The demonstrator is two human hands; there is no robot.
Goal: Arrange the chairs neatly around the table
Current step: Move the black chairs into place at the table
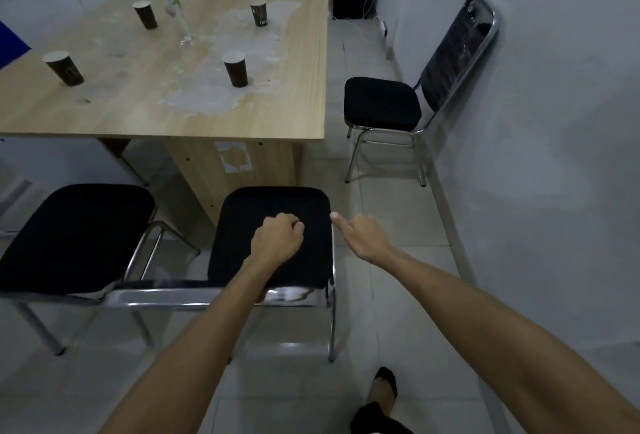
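Observation:
A black-seated chair (273,205) with a chrome frame stands right in front of me, its seat facing the near edge of the wooden table (194,115). My left hand (277,236) hovers over that seat as a closed fist with nothing in it. My right hand (360,236) is beside the seat's right edge, one finger stretched out to the seat corner, the others curled, holding nothing. A second black chair (76,233) stands to the left of it. A third chair (381,103) sits at the table's right side with its back against the wall.
Several dark paper cups (235,68) and a clear plastic bottle (175,11) stand on the table. The white wall (536,156) runs close along the right. My foot in a black shoe (384,385) is on the tiled floor behind the chair.

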